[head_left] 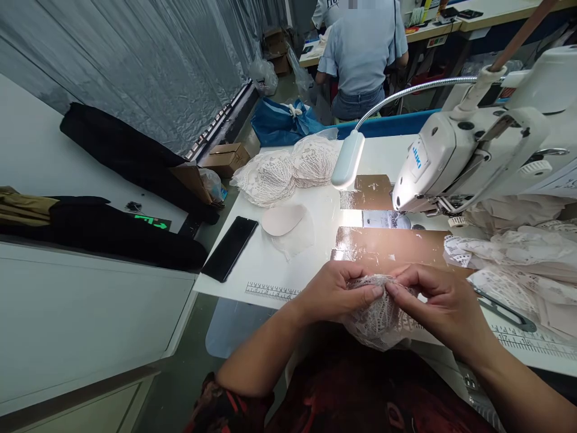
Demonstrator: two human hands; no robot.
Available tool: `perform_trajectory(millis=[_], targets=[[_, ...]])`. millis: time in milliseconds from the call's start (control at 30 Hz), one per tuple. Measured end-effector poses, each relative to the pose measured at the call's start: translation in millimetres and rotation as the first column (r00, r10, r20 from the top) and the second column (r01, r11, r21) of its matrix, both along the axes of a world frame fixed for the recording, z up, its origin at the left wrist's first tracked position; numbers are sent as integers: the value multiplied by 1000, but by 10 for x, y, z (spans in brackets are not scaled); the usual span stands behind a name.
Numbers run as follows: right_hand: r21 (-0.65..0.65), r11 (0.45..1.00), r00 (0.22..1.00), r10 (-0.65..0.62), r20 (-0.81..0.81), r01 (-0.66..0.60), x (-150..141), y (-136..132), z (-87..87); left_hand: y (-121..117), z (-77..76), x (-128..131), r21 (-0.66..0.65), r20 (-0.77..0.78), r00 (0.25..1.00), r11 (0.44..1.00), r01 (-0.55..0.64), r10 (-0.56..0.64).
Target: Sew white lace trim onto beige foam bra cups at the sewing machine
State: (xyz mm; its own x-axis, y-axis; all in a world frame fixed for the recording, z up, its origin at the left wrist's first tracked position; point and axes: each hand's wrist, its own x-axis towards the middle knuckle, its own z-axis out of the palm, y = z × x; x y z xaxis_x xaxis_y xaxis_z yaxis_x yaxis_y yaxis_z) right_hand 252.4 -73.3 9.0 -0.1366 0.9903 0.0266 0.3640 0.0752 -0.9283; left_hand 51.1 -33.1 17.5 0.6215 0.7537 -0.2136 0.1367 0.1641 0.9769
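A piece of white lace fabric (376, 322) is bunched between my hands at the table's front edge. My left hand (340, 291) pinches its upper edge between thumb and fingers. From the other side my right hand (433, 300) pinches the same edge, the two thumbs close together. The lace hangs below the fingers over my lap. Just beyond lies a brown taped sheet (383, 243) on the table, in front of the needle area of a white sewing machine (433, 156).
Stacked lace cups (274, 174) lie at the back left, near a beige pad (283, 220) and a black phone (231, 248). A lamp (349, 159) overhangs the table. More lace fabric (518, 258) and a dark green tool (509, 313) lie right. A person (363, 60) sits beyond.
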Motion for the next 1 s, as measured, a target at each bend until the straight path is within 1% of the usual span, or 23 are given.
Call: perform_trajectory(millis=[67, 100, 200, 267, 367, 433, 500, 600, 700, 767, 833, 867, 900, 933, 967, 1000], targets=[[-70, 997, 999, -16, -43, 13, 25, 21, -32, 15, -14, 21, 5, 7, 1000, 1000, -6, 6], [-121, 993, 996, -27, -89, 16, 38, 36, -46, 19, -18, 31, 16, 16, 1000, 1000, -7, 7], [-267, 963, 973, -26, -228, -37, 64, 83, -60, 23, -18, 57, 59, 35, 999, 998, -8, 6], [-322, 945, 969, -34, -246, -49, 68, 99, -34, 28, -13, 65, 47, 45, 999, 999, 5, -7], [-347, 938, 963, -86, -255, -8, 71, 95, 28, 51, -10, 62, -79, 100, 992, 994, 81, -73], [-332, 943, 958, -78, -277, -19, 86, 87, 58, 72, -7, 56, -187, 139, 984, 973, 134, -109], [-312, 949, 953, -53, -297, -45, 115, 82, 66, 86, -1, 60, -275, 171, 980, 950, 148, -103], [-293, 954, 941, -37, -338, -68, 158, 79, 34, 74, -5, 117, -374, 211, 977, 921, 111, -33], [-293, 954, 931, -53, -360, -59, 166, 94, -37, 25, -60, 248, -431, 224, 972, 902, 31, 74], [-323, 945, 914, -83, -396, -54, 160, 119, -88, 0, -112, 329, -462, 234, 959, 886, -35, 160], [-346, 937, 892, -126, -435, -37, 182, 146, -126, 10, -127, 333, -493, 238, 935, 862, -118, 264], [-353, 936, 881, -159, -445, -9, 215, 153, -139, 35, -107, 289, -495, 233, 917, 851, -175, 324], [-356, 933, 874, -206, -439, 41, 266, 153, -149, 75, -66, 214, -469, 219, 895, 847, -251, 387], [-357, 929, 871, -254, -421, 98, 336, 146, -158, 129, -7, 115, -399, 198, 866, 845, -356, 459], [-356, 921, 871, -298, -391, 155, 421, 132, -167, 195, 65, 5, -277, 167, 835, 838, -470, 523], [-353, 913, 877, -332, -348, 206, 517, 113, -176, 272, 140, -99, -80, 126, 798, 807, -584, 590]])
